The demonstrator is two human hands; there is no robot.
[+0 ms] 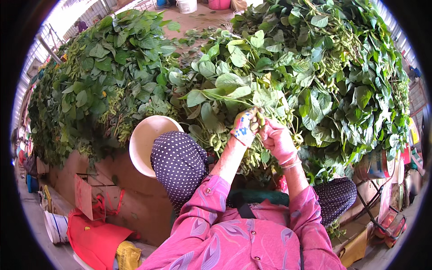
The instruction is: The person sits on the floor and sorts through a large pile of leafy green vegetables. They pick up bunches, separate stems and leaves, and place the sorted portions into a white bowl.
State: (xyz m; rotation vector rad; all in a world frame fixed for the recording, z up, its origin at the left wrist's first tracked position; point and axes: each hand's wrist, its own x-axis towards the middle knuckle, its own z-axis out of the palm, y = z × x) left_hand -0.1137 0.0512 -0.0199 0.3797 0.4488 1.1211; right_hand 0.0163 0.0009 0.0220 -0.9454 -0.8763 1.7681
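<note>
My left hand [244, 127], in a worn glove with blue and pink patches, grips green soybean pods [260, 118] above a heap of cut soybean plants. My right hand [278, 141], in what looks like a thin pink glove with a band at the wrist, meets it there, its fingertips pinched against the pods. Leafy soybean stems [233, 88] spread just beyond both hands. More pods [216, 141] hang below my left wrist. A white plastic bucket [141, 145] leans tilted beside my left knee, its mouth partly covered by the dotted trouser leg [179, 158].
Large heaps of soybean plants rise at left [111, 67] and right [357, 101]. At lower left are a cardboard box [83, 197], a red cloth or bag [96, 241] and a white pail [55, 226]. A metal-framed folding cart [388, 219] stands at right. Another bucket [186, 6] is at the far end.
</note>
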